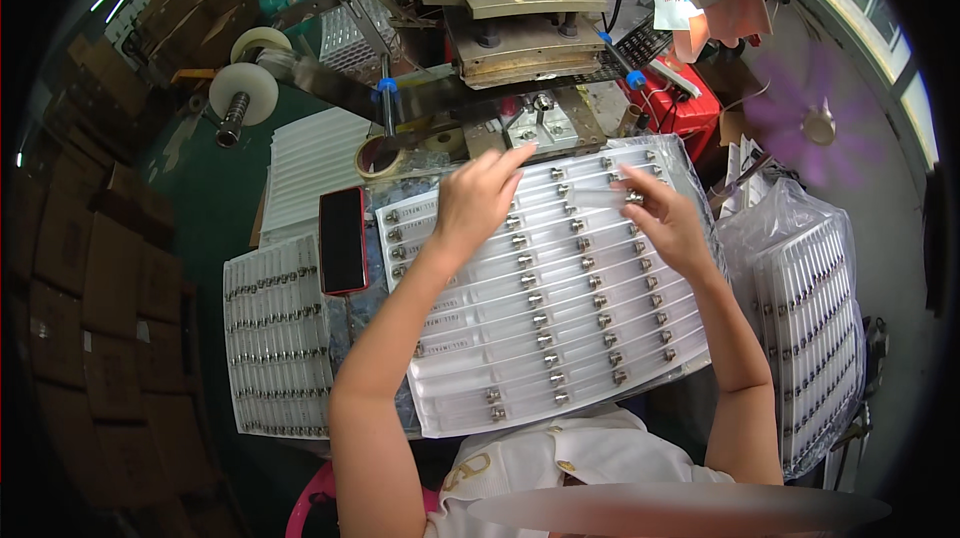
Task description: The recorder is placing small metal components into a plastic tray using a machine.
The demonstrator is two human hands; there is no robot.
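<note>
The left hand (478, 200) is resting flat, fingers spread, on the clear blister tray (540, 288); the right hand (668, 223) is pinching a small capped tube (612, 197); seating it squarely in its slot is calling for a light, level press.

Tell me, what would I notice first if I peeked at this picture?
First, the big white tray in the middle, with long slots and rows of small metal caps. The left hand rests on its far edge, and the right hand pinches a thin clear tube just above it. Behind stands a metal press, and a red phone lies to the left.
</note>
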